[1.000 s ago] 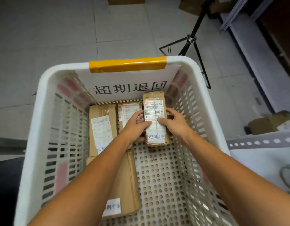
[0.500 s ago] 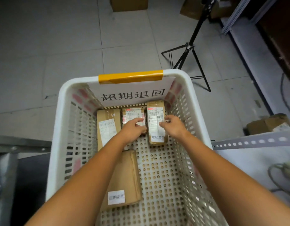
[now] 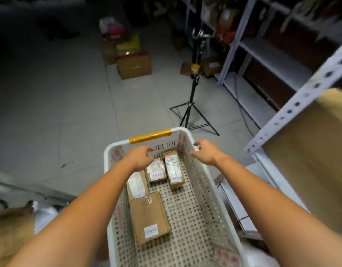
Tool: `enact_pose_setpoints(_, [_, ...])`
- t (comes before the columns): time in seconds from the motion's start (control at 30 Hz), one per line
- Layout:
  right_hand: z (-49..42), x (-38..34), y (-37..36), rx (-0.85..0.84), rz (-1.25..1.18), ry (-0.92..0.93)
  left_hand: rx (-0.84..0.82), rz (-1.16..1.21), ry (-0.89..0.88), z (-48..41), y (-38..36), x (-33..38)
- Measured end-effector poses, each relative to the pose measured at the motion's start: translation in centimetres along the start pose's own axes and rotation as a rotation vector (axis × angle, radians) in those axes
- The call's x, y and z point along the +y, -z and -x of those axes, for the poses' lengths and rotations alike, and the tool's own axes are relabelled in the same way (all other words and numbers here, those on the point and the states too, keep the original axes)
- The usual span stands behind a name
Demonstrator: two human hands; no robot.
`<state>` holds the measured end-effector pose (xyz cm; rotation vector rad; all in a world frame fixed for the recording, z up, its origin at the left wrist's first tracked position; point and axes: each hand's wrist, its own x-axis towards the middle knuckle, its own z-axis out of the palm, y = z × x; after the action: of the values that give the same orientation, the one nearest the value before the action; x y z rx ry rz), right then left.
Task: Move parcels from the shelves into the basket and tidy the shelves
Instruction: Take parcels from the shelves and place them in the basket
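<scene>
A white perforated basket [image 3: 204, 191] stands below me, with yellow tape on its far rim and a paper sign. Four brown parcels lie inside: a narrow one [image 3: 174, 168] at the far end, a small one [image 3: 156, 172] beside it, one [image 3: 136, 185] partly under my left forearm, and a large flat one [image 3: 150, 216] nearer me. My left hand [image 3: 139, 158] hovers over the far parcels with loosely curled fingers and holds nothing. My right hand [image 3: 206, 152] is at the basket's right rim, fingers apart, also with nothing in it.
A metal shelf post [image 3: 301, 93] and a large cardboard box [image 3: 310, 155] on the shelf are close on my right. A black tripod [image 3: 193, 112] stands just beyond the basket. Cardboard boxes [image 3: 134, 66] sit on the grey floor farther off. More shelving lines the right wall.
Both hands let go of the narrow parcel, which now lies in the basket, and rose toward the far rim. My view lifted from the basket to the floor and shelves.
</scene>
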<state>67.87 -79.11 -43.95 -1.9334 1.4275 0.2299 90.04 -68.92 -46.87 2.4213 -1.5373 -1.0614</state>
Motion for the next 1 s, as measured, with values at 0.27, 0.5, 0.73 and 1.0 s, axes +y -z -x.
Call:
enact_pose_setpoints(0.27, [13.5, -0.3, 9.1, 0.185, -0.046, 0.072, 0.14, -0.112, -0.114, 10.6, 7.5, 8.3])
enact_pose_setpoints(0.5, [27.2, 4.0, 11.7, 0.303, -0.067, 0.149, 0.257, -0.159, -0.176, 22.1, 6.1, 14.9])
enact_pose_setpoints(0.73, [41.7, 14.2, 12.9, 0.363, -0.072, 0.13, 0.229, -0.241, -0.297, 31.6, -1.0, 24.6])
enact_pose_setpoints(1.0, [57.8, 32.3, 17.3, 0.595, -0.147, -0.261, 0.069, -0.357, -0.654, 36.4, -11.3, 43.8])
